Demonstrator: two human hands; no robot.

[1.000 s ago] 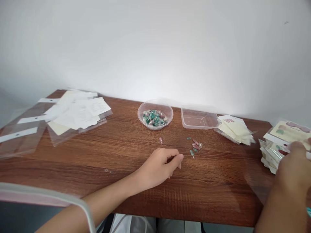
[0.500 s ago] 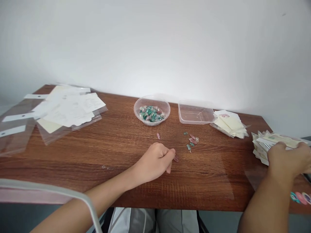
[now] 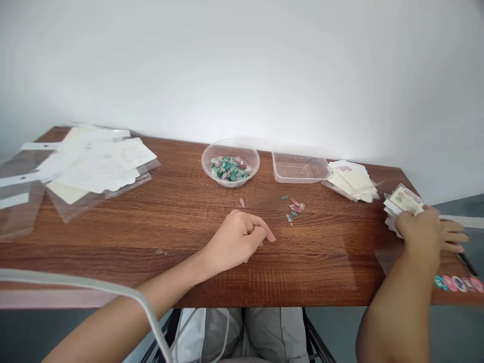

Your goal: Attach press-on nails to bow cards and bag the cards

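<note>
Left hand [image 3: 235, 239] rests on the wooden tabletop [image 3: 181, 214] with its fingers curled, and a small pink tapered piece [image 3: 271, 237] sits at the fingertips. It may be pinched, but the fingers hide the contact, so the grip cannot be confirmed. The piece looks glossy and is judged light, stiff and slippery, best taken by its long edges between thumb and finger. Just ahead of the left fingertips lies a lone pink piece [image 3: 242, 202], and ahead and to the right of that hand lies a small scatter of pink and green pieces [image 3: 293, 209]. Farther ahead of the left hand, a round clear plastic bowl [image 3: 230, 142] holds a heap of green and translucent pieces, with a rectangular clear plastic tub [image 3: 300, 169] to its right. Right hand [image 3: 425, 233] lies against a stack of printed cards in clear sleeves [image 3: 403, 204], its fingers stretched rightward past the stack; whether it clamps the stack cannot be told. The stack is judged light and slick, with flexible sheets apt to slide, so its squared edges seem the best hold. Left of the right hand lies a looser pile of cream cards [image 3: 350, 181]; right of it, round coloured discs [image 3: 456, 283] line the table edge.
</note>
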